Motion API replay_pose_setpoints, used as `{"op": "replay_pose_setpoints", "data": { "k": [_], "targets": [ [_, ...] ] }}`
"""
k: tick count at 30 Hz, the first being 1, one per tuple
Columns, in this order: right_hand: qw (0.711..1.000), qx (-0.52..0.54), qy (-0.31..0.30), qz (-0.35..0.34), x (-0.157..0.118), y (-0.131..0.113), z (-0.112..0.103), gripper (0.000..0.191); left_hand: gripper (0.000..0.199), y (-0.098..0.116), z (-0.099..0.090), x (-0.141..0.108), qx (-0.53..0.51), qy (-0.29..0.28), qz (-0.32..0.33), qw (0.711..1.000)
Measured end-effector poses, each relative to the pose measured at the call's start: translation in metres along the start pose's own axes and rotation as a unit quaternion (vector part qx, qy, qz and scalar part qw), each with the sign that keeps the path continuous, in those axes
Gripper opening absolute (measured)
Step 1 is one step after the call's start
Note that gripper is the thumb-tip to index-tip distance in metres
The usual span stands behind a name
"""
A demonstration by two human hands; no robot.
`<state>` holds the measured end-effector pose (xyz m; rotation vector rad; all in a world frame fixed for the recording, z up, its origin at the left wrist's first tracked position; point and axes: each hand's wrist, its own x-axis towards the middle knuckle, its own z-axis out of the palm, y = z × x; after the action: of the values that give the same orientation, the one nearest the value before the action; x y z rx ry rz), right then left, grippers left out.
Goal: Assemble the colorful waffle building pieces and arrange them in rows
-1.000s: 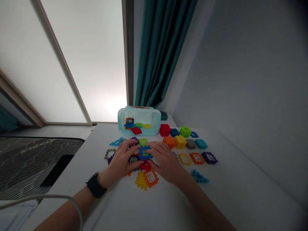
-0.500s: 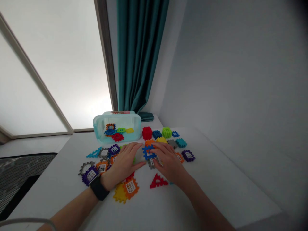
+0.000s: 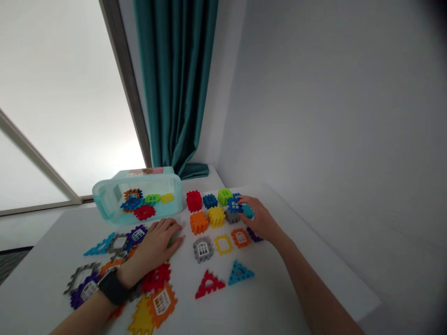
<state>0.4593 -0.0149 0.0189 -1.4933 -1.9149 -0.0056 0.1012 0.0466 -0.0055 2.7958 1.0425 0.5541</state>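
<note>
My right hand [image 3: 257, 216] pinches a blue square block piece [image 3: 234, 204] with a window pattern. It holds the piece over the back right of the sorted pieces, near a grey piece [image 3: 232, 216] and a teal one [image 3: 248, 211]. My left hand [image 3: 158, 246], wearing a black watch, lies over a loose pile with its fingers stretched and thumb apart. A bit of green shows between its thumb and fingers. Purple window pieces [image 3: 137, 234], a red piece [image 3: 157, 278] and an orange window piece [image 3: 162, 304] lie around that hand.
A clear teal bin [image 3: 101, 204] lies on its side with several pieces inside. Stacks of red [image 3: 194, 201], orange [image 3: 199, 223] and yellow [image 3: 217, 217] pieces stand right of it. Red [image 3: 209, 284] and blue triangles [image 3: 240, 273] lie in front. A wall rises at right.
My right hand has carried the blue piece from the middle to the back right. My left hand has stayed over the pile. The view has swung to the right.
</note>
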Motion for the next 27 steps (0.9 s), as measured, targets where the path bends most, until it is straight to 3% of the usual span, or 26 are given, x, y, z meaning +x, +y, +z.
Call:
{"op": "replay_pose_setpoints", "data": {
  "k": [14,21,27],
  "targets": [
    [0.988,0.041,-0.068,0.136,0.021,0.099,-0.003,0.036,0.024,-0.007,0.016,0.001,-0.007,0.016,-0.008,1.0],
    [0.98,0.057,-0.131,0.135,0.042,0.113,0.008,0.032,0.023,-0.003,0.01,0.004,0.004,0.016,-0.004,1.0],
    [0.976,0.057,-0.163,0.129,0.052,0.119,0.008,0.032,0.025,-0.011,0.02,0.0,0.001,0.03,-0.002,1.0]
  ]
}}
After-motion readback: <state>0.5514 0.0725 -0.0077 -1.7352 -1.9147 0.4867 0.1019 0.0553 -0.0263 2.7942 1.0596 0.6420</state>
